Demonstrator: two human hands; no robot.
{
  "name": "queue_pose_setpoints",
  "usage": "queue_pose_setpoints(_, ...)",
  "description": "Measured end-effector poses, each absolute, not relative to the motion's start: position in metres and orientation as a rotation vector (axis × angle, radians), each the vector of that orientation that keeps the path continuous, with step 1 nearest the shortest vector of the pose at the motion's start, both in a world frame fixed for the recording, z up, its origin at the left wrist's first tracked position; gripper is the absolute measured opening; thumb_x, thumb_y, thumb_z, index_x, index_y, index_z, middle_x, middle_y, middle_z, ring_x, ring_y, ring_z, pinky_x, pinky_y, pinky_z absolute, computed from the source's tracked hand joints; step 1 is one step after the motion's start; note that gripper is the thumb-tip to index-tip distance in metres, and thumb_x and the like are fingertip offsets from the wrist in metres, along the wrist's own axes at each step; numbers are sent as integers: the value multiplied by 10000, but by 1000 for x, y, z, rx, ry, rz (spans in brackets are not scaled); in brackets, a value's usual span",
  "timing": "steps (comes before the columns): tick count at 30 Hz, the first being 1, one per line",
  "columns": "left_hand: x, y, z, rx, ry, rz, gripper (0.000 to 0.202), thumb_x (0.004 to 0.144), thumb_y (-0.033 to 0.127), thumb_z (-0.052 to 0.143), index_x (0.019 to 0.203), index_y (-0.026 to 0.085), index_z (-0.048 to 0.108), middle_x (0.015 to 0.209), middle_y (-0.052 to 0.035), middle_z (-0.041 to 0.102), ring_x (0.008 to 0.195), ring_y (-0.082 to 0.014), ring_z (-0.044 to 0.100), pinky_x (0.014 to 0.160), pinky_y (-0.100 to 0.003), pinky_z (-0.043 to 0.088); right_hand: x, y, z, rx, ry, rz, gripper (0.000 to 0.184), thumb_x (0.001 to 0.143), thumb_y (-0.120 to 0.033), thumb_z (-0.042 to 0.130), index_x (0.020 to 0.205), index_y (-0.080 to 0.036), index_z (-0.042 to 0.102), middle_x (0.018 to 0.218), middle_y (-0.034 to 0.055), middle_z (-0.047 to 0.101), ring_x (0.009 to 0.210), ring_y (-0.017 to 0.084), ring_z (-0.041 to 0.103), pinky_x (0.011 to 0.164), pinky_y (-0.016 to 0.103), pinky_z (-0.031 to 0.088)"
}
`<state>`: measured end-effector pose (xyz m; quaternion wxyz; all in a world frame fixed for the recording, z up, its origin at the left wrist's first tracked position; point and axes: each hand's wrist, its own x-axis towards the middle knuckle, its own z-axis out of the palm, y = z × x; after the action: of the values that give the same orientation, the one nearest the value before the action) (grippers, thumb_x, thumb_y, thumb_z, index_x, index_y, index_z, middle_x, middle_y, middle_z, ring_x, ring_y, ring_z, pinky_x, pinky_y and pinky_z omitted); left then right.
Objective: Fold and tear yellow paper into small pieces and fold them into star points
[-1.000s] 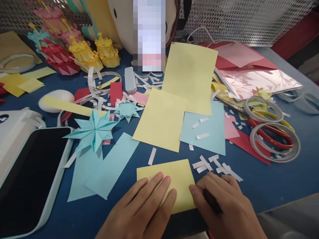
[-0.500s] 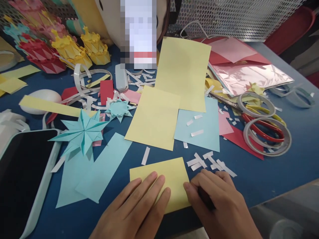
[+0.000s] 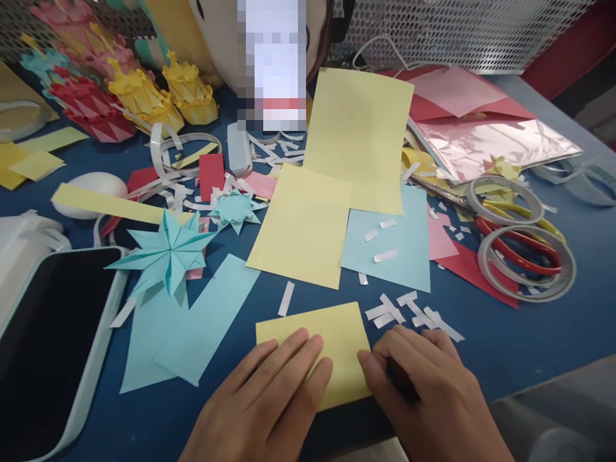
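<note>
A folded yellow paper (image 3: 332,333) lies on the blue table (image 3: 520,346) near its front edge. My left hand (image 3: 269,404) rests flat on the paper's left half, fingers stretched out and together. My right hand (image 3: 428,391) is curled at the paper's right edge, its thumb and fingertips pressed on that edge. Both hands hide the near part of the paper.
Beyond lie two yellow sheets (image 3: 332,186), a light blue sheet (image 3: 394,247), a blue paper star (image 3: 168,253), blue paper strips (image 3: 192,327) and white scraps (image 3: 409,311). Red-handled scissors (image 3: 514,247) and tape rolls (image 3: 529,263) sit right. A dark tablet (image 3: 43,340) lies left. Folded paper models (image 3: 139,96) stand at the back.
Both hands stay on the yellow paper in nearly the same pose. The view has shifted slightly; nothing on the table has moved.
</note>
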<state>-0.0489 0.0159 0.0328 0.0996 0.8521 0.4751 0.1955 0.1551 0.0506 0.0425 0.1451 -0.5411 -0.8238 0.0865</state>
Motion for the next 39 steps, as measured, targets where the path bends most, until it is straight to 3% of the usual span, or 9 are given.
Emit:
queue_pose_setpoints(5,-49,18,31,2560,1379,594,335,995,126,364,1239,228,571,1298,44,657,1297,-104,513,1160,-220,253,154,46,42,-1587,-2286,281,252,907,-198,505,713,-245,351,543,-92,439,476,111,438,548,250,363)
queue_pose_setpoints(10,-44,20,29,2592,1437,670,279,975,137,434,1201,207,582,1231,17,692,1229,-138,575,1110,-252,353,154,42,43,-1443,-2269,425,151,912,-111,510,832,-237,496,688,-43,563,626,135,508,623,271,377)
queue_pose_setpoints(14,-41,18,30,2586,1486,651,244,980,182,452,1187,202,580,1220,3,697,1194,-153,594,1055,-262,407,149,38,36,-1240,-2250,598,115,914,-128,522,885,-227,572,798,-6,605,691,141,509,641,280,379)
queue_pose_setpoints(19,-40,16,30,2578,1498,564,266,991,247,437,1229,227,554,1272,29,666,1213,-140,567,1067,-263,371,135,31,24,-1244,-2103,567,259,996,-210,361,837,-217,565,833,21,606,720,161,501,658,318,360)
queue_pose_setpoints(26,-34,8,29,2482,1599,441,314,996,176,357,1238,266,537,1347,48,610,1303,-145,471,1115,-340,254,135,28,25,-1302,-2152,622,184,952,-144,392,875,-237,530,912,24,615,777,181,514,688,330,355)
queue_pose_setpoints(30,-44,4,31,2522,1592,329,382,990,167,348,1317,303,492,1439,72,526,1370,-147,406,1097,-370,314,144,29,35,-1379,-2132,672,210,936,-114,384,863,-243,532,961,17,630,847,181,535,711,318,367)
queue_pose_setpoints(34,-59,-1,33,2511,1599,271,474,987,158,277,1406,329,416,1464,54,502,1370,-166,430,1071,-395,418,157,33,47,-1384,-2181,781,218,914,-70,422,894,-256,533,957,-3,629,886,163,552,737,286,394)
queue_pose_setpoints(39,-73,-5,32,2489,1577,311,522,978,189,311,1480,332,304,1477,32,492,1379,-181,425,1121,-403,374,162,34,47,-1370,-2205,777,251,878,-24,437,899,-256,532,951,-4,635,889,163,559,751,286,393)
